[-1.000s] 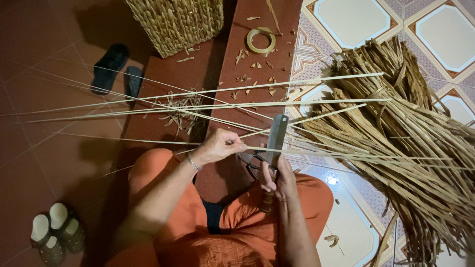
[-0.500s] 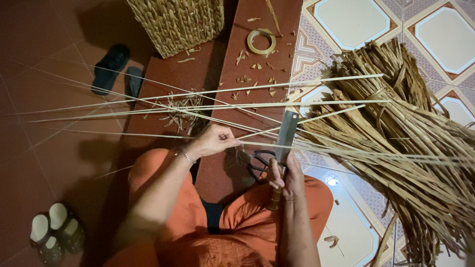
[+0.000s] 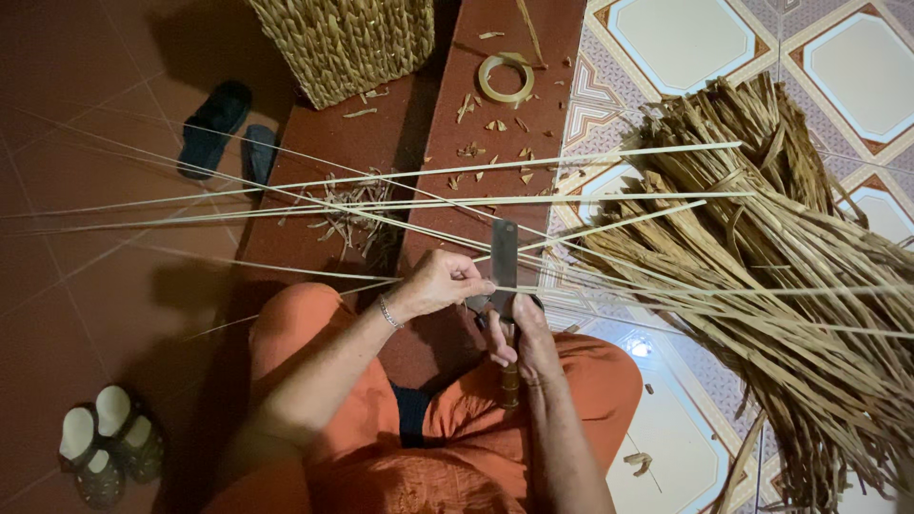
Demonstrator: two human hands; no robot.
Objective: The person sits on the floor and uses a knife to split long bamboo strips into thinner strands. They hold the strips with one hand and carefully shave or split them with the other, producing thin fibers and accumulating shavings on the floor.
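Gripping a knife (image 3: 504, 276) upright over the lap, right hand (image 3: 526, 339) fingers wrapped round its handle; left hand (image 3: 440, 283) pinching a thin strip (image 3: 286, 269) against the blade. Beyond: crossed strips, dried reed bundle (image 3: 762, 276), shavings (image 3: 347, 211), dark sandals (image 3: 224, 128), tape ring (image 3: 506, 77), woven basket (image 3: 347, 43).

Two hands (image 3: 476, 305), one knife (image 3: 504, 262), one basket (image 3: 345, 43), one tape ring (image 3: 506, 77), four sandals (image 3: 217, 128).

The knife (image 3: 504, 259) has swung upright — its blade leaned right before — and the left hand (image 3: 441, 283) now pinches beside it.
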